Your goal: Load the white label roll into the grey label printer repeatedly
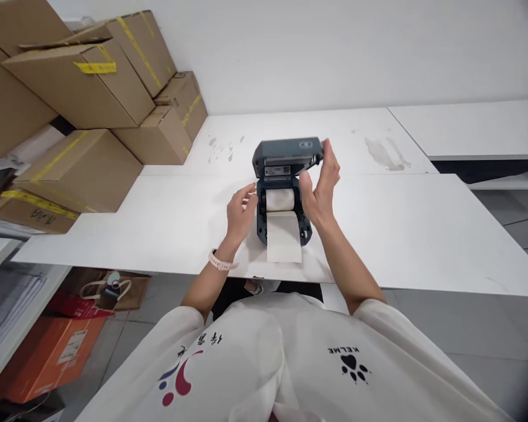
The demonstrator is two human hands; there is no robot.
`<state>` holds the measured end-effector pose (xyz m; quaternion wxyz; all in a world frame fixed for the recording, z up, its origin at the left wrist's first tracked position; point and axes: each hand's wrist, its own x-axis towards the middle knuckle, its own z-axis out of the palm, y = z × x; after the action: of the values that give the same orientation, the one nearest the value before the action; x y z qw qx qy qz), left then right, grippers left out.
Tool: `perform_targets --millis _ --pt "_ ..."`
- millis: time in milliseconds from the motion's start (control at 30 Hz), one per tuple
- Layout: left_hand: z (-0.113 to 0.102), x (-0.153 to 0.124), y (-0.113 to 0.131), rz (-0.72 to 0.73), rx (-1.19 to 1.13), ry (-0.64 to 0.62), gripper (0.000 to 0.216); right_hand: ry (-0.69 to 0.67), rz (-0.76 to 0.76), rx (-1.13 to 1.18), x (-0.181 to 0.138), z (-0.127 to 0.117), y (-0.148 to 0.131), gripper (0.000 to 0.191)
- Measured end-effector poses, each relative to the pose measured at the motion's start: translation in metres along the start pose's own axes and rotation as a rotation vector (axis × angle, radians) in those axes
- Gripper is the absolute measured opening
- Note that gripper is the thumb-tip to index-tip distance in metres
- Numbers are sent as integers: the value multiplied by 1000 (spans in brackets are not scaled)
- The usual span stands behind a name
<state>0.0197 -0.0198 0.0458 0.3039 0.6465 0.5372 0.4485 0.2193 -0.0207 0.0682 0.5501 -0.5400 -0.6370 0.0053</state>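
Observation:
A dark grey label printer (262, 225) stands on the white table before me with its lid (286, 149) raised. Inside it sits a roll of white label paper (280, 199), and a strip of labels (284, 237) runs out over the front edge. My right hand (321, 190) is at the lid's right side, fingers along its outer edge and thumb lower, near the inner side. At the printer's left side is my left hand (242, 211), its fingers loosely bent and apart, the tips touching or very close to the casing. It holds nothing that I can see.
Cardboard boxes (77, 167) with yellow tape are stacked at the left end of the white table (391, 234). A white wall rises behind. Below left are an orange box (48, 357) and a paper bag (134, 296). Another white table (479, 129) stands at the right.

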Motion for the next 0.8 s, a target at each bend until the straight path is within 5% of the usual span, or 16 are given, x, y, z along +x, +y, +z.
perform_targets --millis 200,400,467,533,633,800 --pt "9 33 -14 -231 400 -358 67 -81 -32 -148 86 27 29 77" --pt "19 38 -15 -252 502 -422 71 -114 -84 -230 86 13 11 60" --pt "21 38 -18 -230 511 -412 68 -302 -125 -206 70 12 5 44" --pt "22 37 -20 -213 519 -405 67 -670 -138 -247 55 19 5 36" --pt "22 35 -22 -229 490 -399 65 -1136 -103 -411 41 41 14 55" --pt "22 33 -23 -243 418 -385 67 -1228 -78 -362 46 54 26 73"
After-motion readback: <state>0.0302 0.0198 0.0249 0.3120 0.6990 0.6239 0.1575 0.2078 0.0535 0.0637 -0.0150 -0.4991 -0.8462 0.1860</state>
